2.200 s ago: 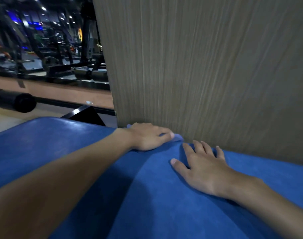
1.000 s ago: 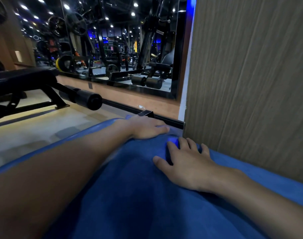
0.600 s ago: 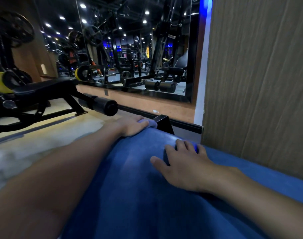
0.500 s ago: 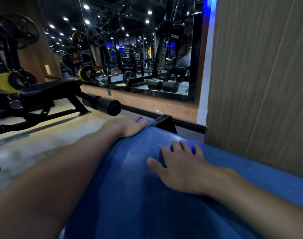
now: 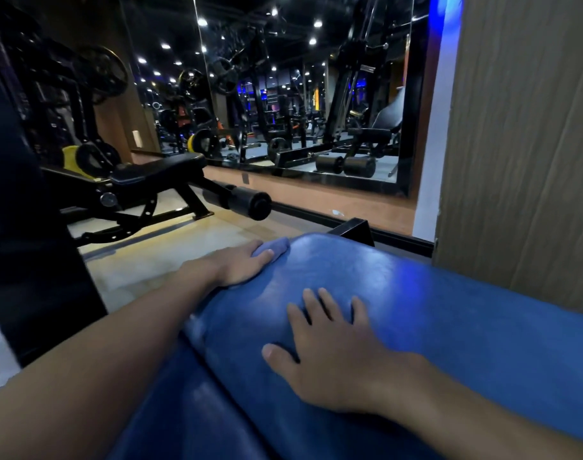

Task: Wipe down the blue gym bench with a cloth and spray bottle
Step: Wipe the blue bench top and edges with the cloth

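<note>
The blue padded bench (image 5: 399,303) fills the lower half of the head view, its far end rounded near a black frame piece (image 5: 351,229). My left hand (image 5: 240,265) presses a pale blue cloth (image 5: 277,249) against the bench's left edge near that end; only a fold of cloth shows past the fingertips. My right hand (image 5: 330,350) lies flat on top of the pad, fingers spread, holding nothing. No spray bottle is in view.
A wood-grain wall panel (image 5: 522,144) stands right behind the bench on the right. A black adjustable bench with foam rollers (image 5: 237,199) sits on the tan floor to the left. A large wall mirror (image 5: 300,104) reflects gym machines. A dark upright (image 5: 24,227) stands at the near left.
My left hand has slid the cloth from the wall corner leftward to the bench's left edge. My right hand has shifted slightly toward me, still flat. The view has turned left.
</note>
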A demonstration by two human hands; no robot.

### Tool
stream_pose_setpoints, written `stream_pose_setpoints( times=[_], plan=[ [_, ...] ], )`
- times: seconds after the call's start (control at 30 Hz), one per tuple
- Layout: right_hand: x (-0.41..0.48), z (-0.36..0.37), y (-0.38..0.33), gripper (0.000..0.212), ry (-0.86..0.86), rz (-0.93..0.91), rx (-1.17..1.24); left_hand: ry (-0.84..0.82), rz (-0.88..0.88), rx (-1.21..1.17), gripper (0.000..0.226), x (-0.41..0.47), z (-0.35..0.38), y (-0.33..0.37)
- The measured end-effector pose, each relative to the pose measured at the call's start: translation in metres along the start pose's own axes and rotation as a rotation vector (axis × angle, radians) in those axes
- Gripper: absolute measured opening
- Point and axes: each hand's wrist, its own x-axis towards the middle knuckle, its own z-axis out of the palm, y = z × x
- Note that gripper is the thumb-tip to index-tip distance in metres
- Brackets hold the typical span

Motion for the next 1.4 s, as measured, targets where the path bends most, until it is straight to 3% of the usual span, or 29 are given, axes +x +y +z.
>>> stream_pose_setpoints(
  times=[0.4,0.53,0.67,0.83,0.9,0.97,1.07,1.13,1.23,1.3,1.4],
  plan=[
    [-0.003,0.006,-0.006,0.081,0.070,0.139,-0.032,-0.026,-0.032,-0.039,0.061,-0.070,-0.013,-0.051],
    [-0.022,0.004,-0.012,0.065,0.133,0.203,-0.023,-0.025,-0.006,0.009,0.066,-0.092,-0.015,-0.048],
    [-0.055,0.005,-0.022,0.050,0.176,0.175,0.076,0.117,-0.022,0.200,0.057,-0.121,-0.022,-0.046],
    [-0.088,-0.004,-0.036,0.048,0.232,0.195,0.195,0.252,0.157,0.213,0.050,-0.174,-0.021,-0.021],
    [-0.092,-0.011,-0.043,0.047,0.300,0.190,0.323,0.276,0.217,0.164,0.051,-0.201,-0.015,-0.010],
    [-0.092,-0.018,-0.052,0.054,0.340,0.195,0.635,0.294,0.275,0.113,0.056,-0.230,-0.012,0.000],
    [-0.099,-0.029,-0.063,0.073,0.258,0.206,1.242,0.351,0.378,-0.011,0.052,-0.263,-0.013,0.021],
    [-0.105,-0.036,-0.065,0.064,0.166,0.196,1.518,0.369,0.409,-0.106,0.051,-0.279,-0.016,0.037],
    [-0.098,-0.040,-0.062,0.044,0.228,0.164,1.666,0.320,0.401,-0.232,0.057,-0.290,-0.015,0.056],
    [-0.093,-0.043,-0.061,0.050,0.311,0.167,1.645,0.256,0.339,-0.417,0.061,-0.293,-0.016,0.060],
    [-0.089,-0.047,-0.061,0.044,0.331,0.085,1.609,0.291,0.141,-0.713,0.067,-0.294,-0.022,0.047]
  ],
)
